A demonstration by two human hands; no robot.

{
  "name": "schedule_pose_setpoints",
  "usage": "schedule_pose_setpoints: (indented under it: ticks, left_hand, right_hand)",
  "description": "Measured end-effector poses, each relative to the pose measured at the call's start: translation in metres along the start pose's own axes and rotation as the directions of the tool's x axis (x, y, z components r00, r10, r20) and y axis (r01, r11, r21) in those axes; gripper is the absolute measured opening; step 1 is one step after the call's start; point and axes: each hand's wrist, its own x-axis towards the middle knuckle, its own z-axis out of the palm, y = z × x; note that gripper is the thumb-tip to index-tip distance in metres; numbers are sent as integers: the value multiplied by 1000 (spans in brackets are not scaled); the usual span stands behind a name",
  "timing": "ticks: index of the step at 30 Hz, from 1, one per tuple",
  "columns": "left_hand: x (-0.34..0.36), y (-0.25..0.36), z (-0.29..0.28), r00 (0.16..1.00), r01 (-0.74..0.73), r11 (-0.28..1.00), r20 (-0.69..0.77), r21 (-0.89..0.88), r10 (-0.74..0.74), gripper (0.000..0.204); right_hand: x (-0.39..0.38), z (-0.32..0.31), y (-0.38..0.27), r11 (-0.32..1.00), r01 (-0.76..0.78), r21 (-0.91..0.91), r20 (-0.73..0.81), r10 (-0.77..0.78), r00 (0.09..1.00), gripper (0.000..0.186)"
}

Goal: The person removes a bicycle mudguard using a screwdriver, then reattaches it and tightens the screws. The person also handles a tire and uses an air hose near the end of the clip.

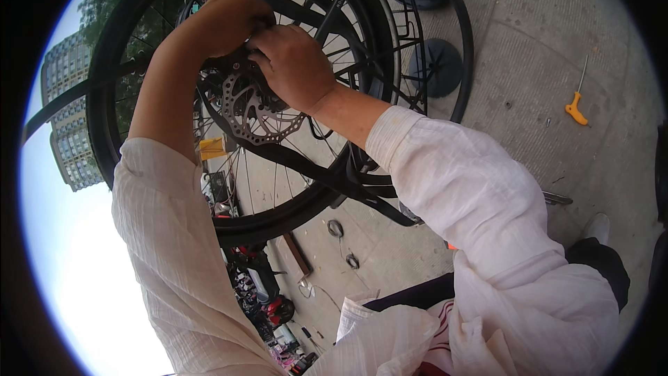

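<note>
A bicycle with black tyres [101, 125] fills the upper part of the view. My left hand [229, 22] curls in beside its wheel hub, the fingers mostly hidden. Close against it, my right hand [296, 66] has its thumb and fingers pinched together just above the silver brake disc [233, 108]. Whatever is between the fingers is too small and covered to name. Below the disc, a black frame tube [299, 162] slants across the spokes.
A yellow-handled hex driver [576, 110] lies on the paving at right. Near it is a round dark base [437, 68]. A coiled black cable [336, 228] and a brown bar [297, 256] lie lower down. A red scooter [280, 310] and a tall building [73, 112] stand beyond.
</note>
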Motion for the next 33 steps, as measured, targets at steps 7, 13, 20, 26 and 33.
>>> schedule_pose_setpoints:
  ticks: [7, 13, 20, 26, 33]
  left_hand:
    - [1, -2, 0, 999, 48, 998, 4, -30, -48, 19]
    - [1, -1, 1, 998, 61, 997, 2, -45, -61, 21]
    - [0, 0, 0, 997, 75, 996, 15, -48, -74, 23]
    - [2, 3, -6, 997, 61, 998, 57, 13, -61, 24]
    - [2, -1, -2, 999, 34, 999, 42, -16, -33, 23]
  right_hand:
    - [-1, 1, 3, 996, 65, -56, -47, -68, 997, 13]
    - [2, 4, 3, 981, 68, -182, -29, -75, 997, 16]
    - [2, 2, -2, 999, -45, -18, -101, 43, 994, 26]
    - [6, 0, -1, 999, -5, -46, -33, 3, 999, 22]
    - [1, -1, 2, 1000, 17, -8, -18, -17, 1000, 13]
